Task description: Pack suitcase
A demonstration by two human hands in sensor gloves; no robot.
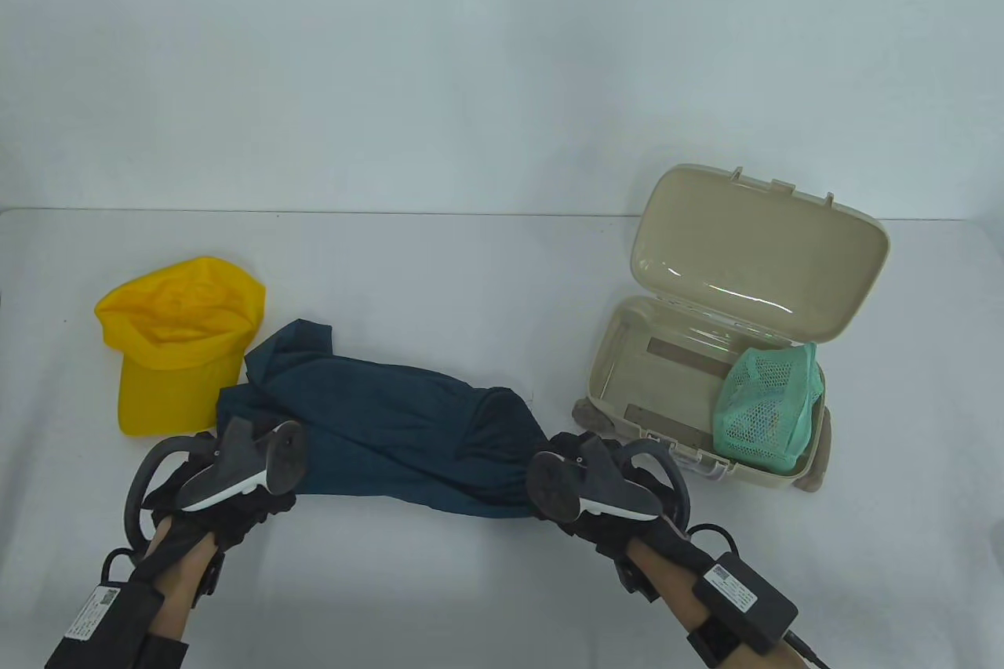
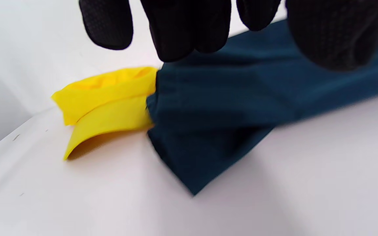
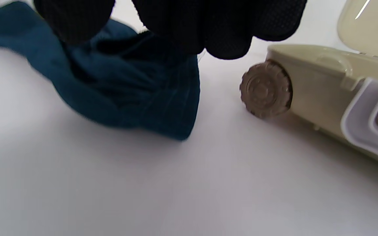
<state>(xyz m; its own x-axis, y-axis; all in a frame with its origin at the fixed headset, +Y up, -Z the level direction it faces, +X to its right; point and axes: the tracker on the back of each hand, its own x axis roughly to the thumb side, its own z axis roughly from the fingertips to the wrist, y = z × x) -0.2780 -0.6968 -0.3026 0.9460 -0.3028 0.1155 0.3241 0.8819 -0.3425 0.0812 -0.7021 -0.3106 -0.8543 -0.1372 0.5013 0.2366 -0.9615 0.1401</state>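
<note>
A dark teal garment (image 1: 392, 426) lies crumpled across the middle of the table. My left hand (image 1: 235, 485) is at its left end; in the left wrist view the fingers (image 2: 189, 29) hang spread over the cloth (image 2: 228, 98), with no fold between them. My right hand (image 1: 576, 485) is at its right end; in the right wrist view the cloth (image 3: 136, 85) bunches up into the curled fingers (image 3: 208, 26), which grip it. The open beige suitcase (image 1: 620, 355) stands to the right with a green mesh bag (image 1: 773, 406) inside.
A yellow cap (image 1: 180, 343) lies at the left, touching the garment's left end, and shows in the left wrist view (image 2: 110, 101). The suitcase's wheel (image 3: 266, 88) and clear handle (image 3: 369, 121) are close to my right hand. The raised lid (image 1: 761, 245) leans back.
</note>
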